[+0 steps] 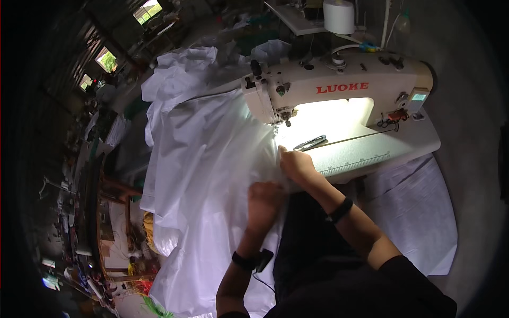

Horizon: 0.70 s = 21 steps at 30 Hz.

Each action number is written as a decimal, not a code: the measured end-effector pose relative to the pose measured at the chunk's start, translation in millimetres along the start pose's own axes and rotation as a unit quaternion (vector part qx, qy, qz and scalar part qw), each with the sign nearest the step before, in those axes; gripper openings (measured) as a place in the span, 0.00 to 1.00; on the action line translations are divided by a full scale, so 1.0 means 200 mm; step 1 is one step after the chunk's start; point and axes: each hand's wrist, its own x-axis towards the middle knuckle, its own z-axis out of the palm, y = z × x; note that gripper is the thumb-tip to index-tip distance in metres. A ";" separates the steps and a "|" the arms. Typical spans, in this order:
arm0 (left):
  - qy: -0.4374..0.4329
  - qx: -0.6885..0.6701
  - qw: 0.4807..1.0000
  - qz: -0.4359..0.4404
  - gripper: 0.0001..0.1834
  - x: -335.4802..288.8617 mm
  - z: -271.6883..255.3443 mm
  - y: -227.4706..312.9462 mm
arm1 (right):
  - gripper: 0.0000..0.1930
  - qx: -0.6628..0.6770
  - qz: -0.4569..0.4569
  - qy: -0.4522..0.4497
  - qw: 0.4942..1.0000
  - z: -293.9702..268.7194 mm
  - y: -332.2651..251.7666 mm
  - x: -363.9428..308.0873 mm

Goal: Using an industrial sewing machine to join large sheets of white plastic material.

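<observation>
A large white fabric sheet [196,153] hangs in folds over the left side of the sewing machine [302,79] and down past my lap. My right hand [297,163] is closed in a pinch at the fabric's edge, just in front of the lit needle area. Nearer to me, my left hand [266,197] is a closed fist on the fabric's right edge, somewhat blurred by motion. Dark thread snips [311,142] lie on the machine bed, right beside my right hand's fingertips.
A white thread cone [339,17] stands behind the machine. More white material [413,212] lies below the bed at the right. A small orange-red item with a dark cord [396,115] rests by the machine's right post. Cluttered benches and shelving [114,212] line the left.
</observation>
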 end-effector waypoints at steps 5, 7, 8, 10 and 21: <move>-0.125 0.032 0.988 0.083 0.04 -0.03 -0.14 0.01 | 0.17 -0.127 -0.017 0.004 0.992 0.02 -0.16 -0.18; -0.036 0.031 0.999 0.019 0.11 -0.05 -0.18 -0.06 | 0.17 -0.148 -0.018 0.023 0.989 0.02 -0.15 -0.23; -0.035 0.028 0.999 0.023 0.11 -0.04 -0.20 -0.11 | 0.16 -0.165 -0.022 0.034 0.985 0.02 -0.15 -0.24; 0.000 0.064 0.992 -0.105 0.24 -0.03 -0.23 -0.22 | 0.16 -0.178 -0.020 0.040 0.983 0.03 -0.15 -0.24; -0.064 0.096 0.991 -0.061 0.30 0.20 0.04 -0.79 | 0.15 -0.208 -0.030 0.114 0.971 0.14 -0.16 0.06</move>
